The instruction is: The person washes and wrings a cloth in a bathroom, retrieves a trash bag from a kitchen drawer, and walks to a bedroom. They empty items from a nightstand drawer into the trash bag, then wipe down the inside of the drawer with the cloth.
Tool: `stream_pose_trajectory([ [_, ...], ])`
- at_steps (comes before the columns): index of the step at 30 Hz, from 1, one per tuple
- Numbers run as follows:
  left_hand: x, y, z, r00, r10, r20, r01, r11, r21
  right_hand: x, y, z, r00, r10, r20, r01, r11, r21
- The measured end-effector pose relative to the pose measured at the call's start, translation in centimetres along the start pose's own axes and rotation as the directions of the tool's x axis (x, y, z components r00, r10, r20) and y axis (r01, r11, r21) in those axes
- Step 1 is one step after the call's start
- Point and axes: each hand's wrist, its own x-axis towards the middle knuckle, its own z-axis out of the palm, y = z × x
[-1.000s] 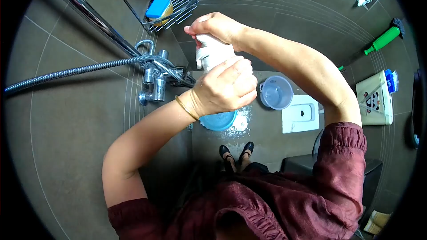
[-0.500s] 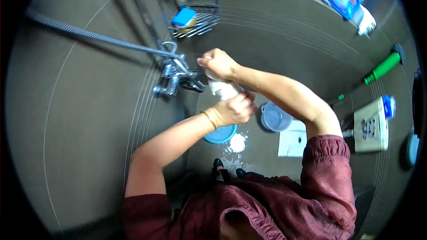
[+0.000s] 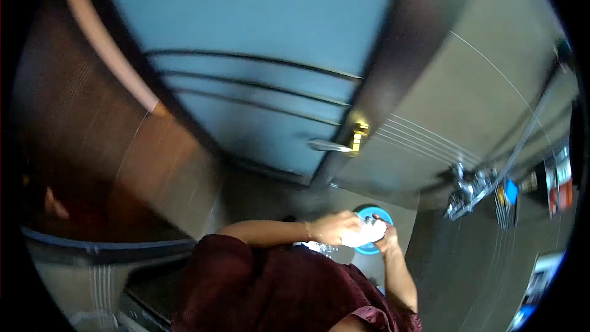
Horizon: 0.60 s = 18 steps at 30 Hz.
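A bunched white cloth (image 3: 359, 237) is held between my two hands, low in front of my body. My left hand (image 3: 334, 229), with a bangle at the wrist, closes on the near end of the cloth. Around its other end my right hand (image 3: 387, 241) is closed, its fingers partly hidden and blurred. Behind and below the cloth, a light blue basin (image 3: 376, 211) stands on the floor, its inside mostly covered by the cloth and hands.
White foam (image 3: 322, 248) lies on the floor beside the basin. Ahead is a blue door (image 3: 246, 18) with a lever handle (image 3: 330, 146). On the right wall are a shower mixer tap (image 3: 470, 190) and a wire rack (image 3: 505, 209). A brown panel (image 3: 135, 129) stands left.
My view has swung left, from the tap wall to the door. The cloth, twisted upright between my hands before, is now bunched and lower, near the basin.
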Motion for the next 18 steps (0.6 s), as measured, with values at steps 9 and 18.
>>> stream_pose_trajectory([
  [9,-36.8,-2.7,-3.7,-0.403,-0.843,-0.356,0.202,0.297,-0.933,-1.4,14.4,25.9,0.636,-0.168,0.753,0.667,-0.371,-0.646],
  [18,-58.5,6.7,-13.7,-0.748,-0.394,-0.533,0.067,0.755,-0.652,-14.6,33.9,59.6,-0.128,0.205,0.970,0.971,0.227,0.080],
])
